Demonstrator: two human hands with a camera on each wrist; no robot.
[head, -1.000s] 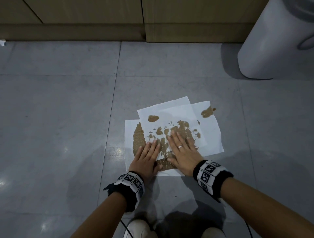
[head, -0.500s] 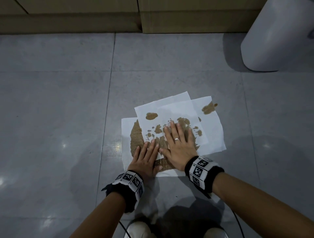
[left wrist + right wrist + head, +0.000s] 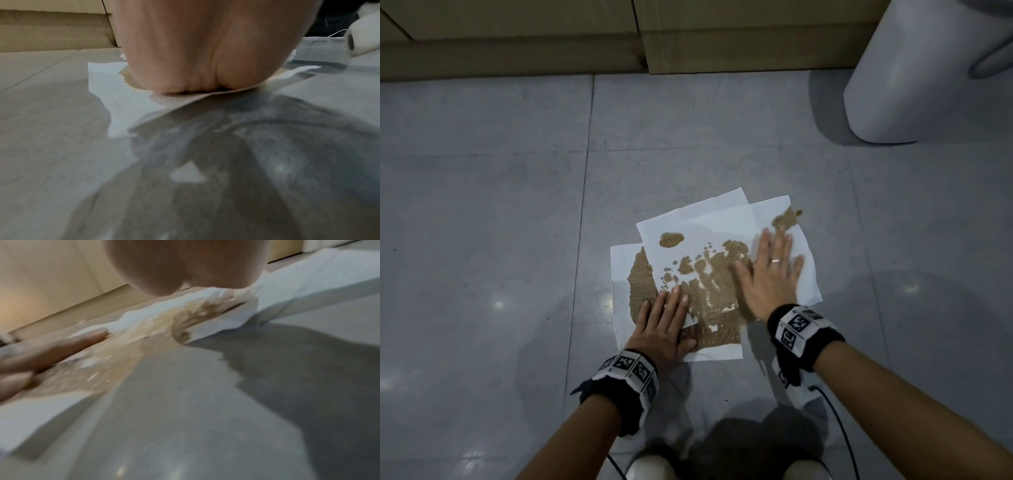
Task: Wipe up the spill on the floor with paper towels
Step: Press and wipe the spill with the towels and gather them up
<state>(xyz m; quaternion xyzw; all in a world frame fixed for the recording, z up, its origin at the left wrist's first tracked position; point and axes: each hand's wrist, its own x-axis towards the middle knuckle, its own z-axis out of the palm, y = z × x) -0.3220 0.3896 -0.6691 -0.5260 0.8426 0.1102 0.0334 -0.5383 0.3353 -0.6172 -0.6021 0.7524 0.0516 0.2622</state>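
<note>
Both hands flat, fingers straight, gripping nothing: my left hand [image 3: 666,325] presses the near-left part of the paper towels [image 3: 702,216], my right hand [image 3: 770,274] the right side. The towels lie overlapped on the grey tile floor [image 3: 482,205], over the brown spill [image 3: 709,291]. Risk: the thin, soaked sheets tear or smear liquid across the glossy tile if I drag hard. One brown blot sits at the far-right towel corner.

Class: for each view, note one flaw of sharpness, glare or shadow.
Head view: sharp, but ceiling lights glint off the floor. Left wrist view: left hand close and soft, dark shadow below it. Right wrist view: smeared throughout, towels and right hand blurred.
</note>
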